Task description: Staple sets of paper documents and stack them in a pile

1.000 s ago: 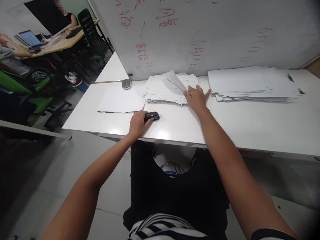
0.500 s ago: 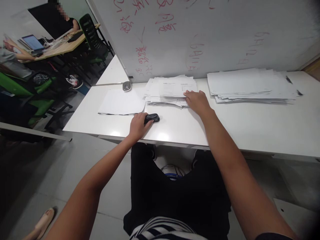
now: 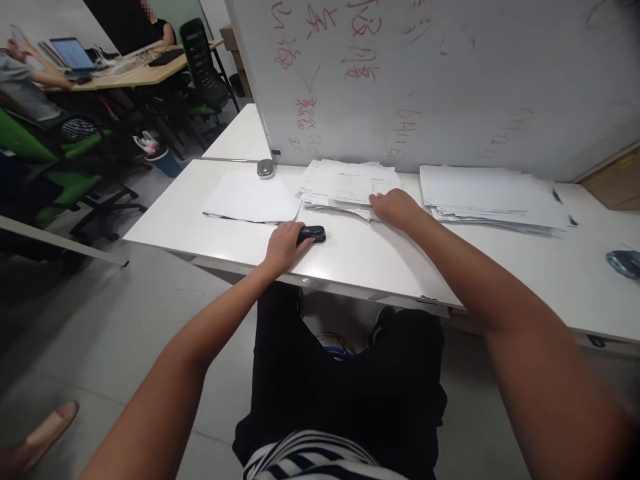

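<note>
The left hand (image 3: 286, 247) grips a shiny black stapler (image 3: 315, 233) and the right hand (image 3: 395, 208) pinches thin white printed paper (image 3: 356, 186) (picking, I think), so lifting seems to need care.

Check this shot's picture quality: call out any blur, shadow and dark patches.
In the head view, the right arm blurs toward the lower right corner, while the left hand and black stapler look fairly crisp; also in the head view, a soft shadow falls on the white desk beneath that arm, and the upper right corner darkens.
</note>
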The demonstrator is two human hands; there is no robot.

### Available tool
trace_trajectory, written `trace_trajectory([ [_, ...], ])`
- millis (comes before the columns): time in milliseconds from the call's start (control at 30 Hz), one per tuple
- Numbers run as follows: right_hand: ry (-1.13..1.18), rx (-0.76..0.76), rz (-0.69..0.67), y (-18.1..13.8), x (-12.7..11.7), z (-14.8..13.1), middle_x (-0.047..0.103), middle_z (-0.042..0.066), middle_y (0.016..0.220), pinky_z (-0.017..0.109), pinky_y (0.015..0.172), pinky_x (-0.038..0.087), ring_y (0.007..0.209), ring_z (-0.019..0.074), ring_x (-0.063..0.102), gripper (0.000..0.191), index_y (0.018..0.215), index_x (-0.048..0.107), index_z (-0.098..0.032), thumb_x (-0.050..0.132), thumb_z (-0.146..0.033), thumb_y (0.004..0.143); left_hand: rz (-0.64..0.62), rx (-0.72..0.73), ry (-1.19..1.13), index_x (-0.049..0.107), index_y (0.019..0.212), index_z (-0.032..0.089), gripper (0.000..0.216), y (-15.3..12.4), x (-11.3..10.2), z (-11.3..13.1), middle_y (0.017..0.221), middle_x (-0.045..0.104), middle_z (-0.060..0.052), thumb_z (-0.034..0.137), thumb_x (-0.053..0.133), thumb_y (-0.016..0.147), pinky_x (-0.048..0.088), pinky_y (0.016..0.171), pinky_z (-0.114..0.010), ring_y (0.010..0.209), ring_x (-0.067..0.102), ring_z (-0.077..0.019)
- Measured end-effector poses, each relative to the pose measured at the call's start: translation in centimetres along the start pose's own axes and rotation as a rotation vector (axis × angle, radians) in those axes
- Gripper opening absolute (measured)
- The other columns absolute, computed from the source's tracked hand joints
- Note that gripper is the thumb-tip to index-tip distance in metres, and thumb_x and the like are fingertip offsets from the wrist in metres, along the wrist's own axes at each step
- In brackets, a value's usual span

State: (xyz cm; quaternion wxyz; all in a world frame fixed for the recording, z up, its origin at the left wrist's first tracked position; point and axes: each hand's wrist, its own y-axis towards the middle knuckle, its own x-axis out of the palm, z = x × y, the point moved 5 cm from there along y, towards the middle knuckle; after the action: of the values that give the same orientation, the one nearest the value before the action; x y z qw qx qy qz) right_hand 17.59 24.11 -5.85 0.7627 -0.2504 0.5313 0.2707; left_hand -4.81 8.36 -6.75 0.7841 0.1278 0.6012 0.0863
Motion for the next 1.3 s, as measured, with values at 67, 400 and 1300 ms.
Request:
trace_trajectory([
  [67,0.015,0.027,0.028,0.0,0.1,0.1,0.068,0.025,0.091,0.036,0.07,0.033,0.083,0.0298,0.064,0.037,0.113,0.058,-0.002,0.029,-0.007,0.09,0.01,0.009,0.001,0.055,0.108,0.021,0.029,-0.1,0.0,0.0,0.097,0.062,-0.008,0.042,0.053,0.089,0.042,0.077,-0.037,0.092,0.053,-0.0252],
  [400,0.014,0.049,0.115,-0.6,0.1,0.4,0.071,0.021,0.087,0.034,0.068,0.032,0.073,0.0243,0.062,0.033,0.1,0.066,-0.006,0.039,-0.005,0.081,0.042,0.042,-0.002,0.056,0.109,0.019,0.031,-0.3,0.1,-0.3,0.099,0.062,-0.009,0.042,0.054,0.088,0.041,0.079,-0.037,0.094,0.054,-0.0253],
  [1300,0.308,-0.06,0.45,-23.5,1.7,-10.6,0.068,0.007,0.118,0.038,0.098,0.042,0.112,0.0209,0.061,0.033,0.109,0.066,-0.026,0.04,-0.015,0.094,0.295,-0.592,-0.866,0.054,0.087,0.022,0.043,-13.0,0.1,3.0,0.089,0.062,-0.005,0.059,0.034,0.092,0.05,0.078,-0.033,0.085,0.06,-0.0174],
])
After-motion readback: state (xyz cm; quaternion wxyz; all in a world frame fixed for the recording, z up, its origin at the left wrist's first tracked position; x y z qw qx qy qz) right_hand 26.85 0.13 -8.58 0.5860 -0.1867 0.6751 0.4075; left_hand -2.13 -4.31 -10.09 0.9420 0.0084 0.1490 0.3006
